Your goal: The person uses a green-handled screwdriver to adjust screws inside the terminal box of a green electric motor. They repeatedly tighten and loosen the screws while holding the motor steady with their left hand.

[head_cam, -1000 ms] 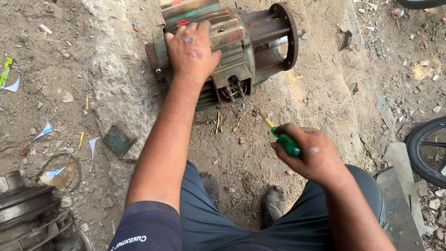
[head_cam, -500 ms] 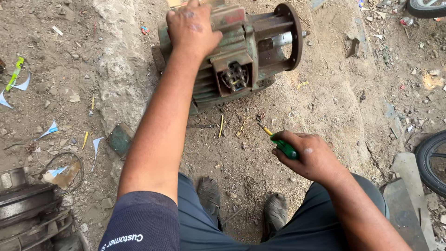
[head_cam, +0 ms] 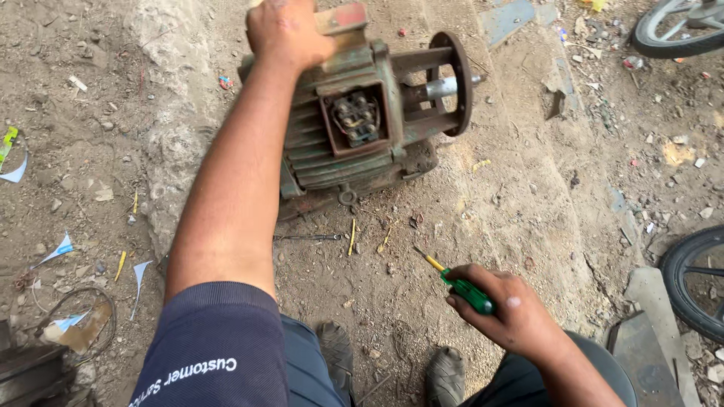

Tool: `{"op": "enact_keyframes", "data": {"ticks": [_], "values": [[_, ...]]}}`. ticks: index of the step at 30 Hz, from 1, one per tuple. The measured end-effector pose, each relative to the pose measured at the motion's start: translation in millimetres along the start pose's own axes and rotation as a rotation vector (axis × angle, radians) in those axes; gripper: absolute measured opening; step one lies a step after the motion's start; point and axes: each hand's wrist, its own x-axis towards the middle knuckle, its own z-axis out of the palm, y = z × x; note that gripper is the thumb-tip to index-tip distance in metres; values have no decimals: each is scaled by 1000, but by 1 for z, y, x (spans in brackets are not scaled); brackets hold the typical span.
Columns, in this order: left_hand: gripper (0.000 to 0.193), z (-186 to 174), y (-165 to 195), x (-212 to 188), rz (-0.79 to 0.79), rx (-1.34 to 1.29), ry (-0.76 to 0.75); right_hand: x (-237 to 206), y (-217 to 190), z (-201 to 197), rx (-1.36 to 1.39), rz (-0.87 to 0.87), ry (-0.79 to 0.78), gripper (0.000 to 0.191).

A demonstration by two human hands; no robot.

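Note:
A green electric motor (head_cam: 354,128) lies on the dirt ground, tilted, with its terminal box open and wires showing. Its shaft and round end flange (head_cam: 458,83) point right. My left hand (head_cam: 283,30) grips the top rear of the motor body. My right hand (head_cam: 509,313) is low at the front right, closed around a screwdriver (head_cam: 460,285) with a green handle and yellow shank, its tip pointing up-left and off the ground. The screwdriver is apart from the motor. My shoes (head_cam: 445,377) show at the bottom edge.
A wire ring with scrap (head_cam: 75,324) lies at the lower left. Yellow sticks and a thin metal rod (head_cam: 309,237) lie in front of the motor. Wheels sit at the top right (head_cam: 679,30) and right edge (head_cam: 697,279). A flat grey slab (head_cam: 652,339) lies beside my right knee.
The motor has been tipped and turned so the open terminal box faces up toward me. My left hand shifted to its top rear. My right hand keeps the screwdriver in about the same place.

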Motion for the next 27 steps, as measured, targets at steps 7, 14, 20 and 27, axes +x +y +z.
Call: {"op": "enact_keyframes", "data": {"ticks": [7,14,20,27], "values": [[54,0,-2,-3,7,-69,-73,15,2,8,4,11,-11,33],[45,-43,31,-94,510,-129,4,25,-5,2,18,-63,43,35],[48,-48,50,-120,841,102,-217,9,-6,-2,92,-152,42,33],[33,-39,62,-81,1091,341,-302,-8,10,-19,38,-274,-53,40]]}}
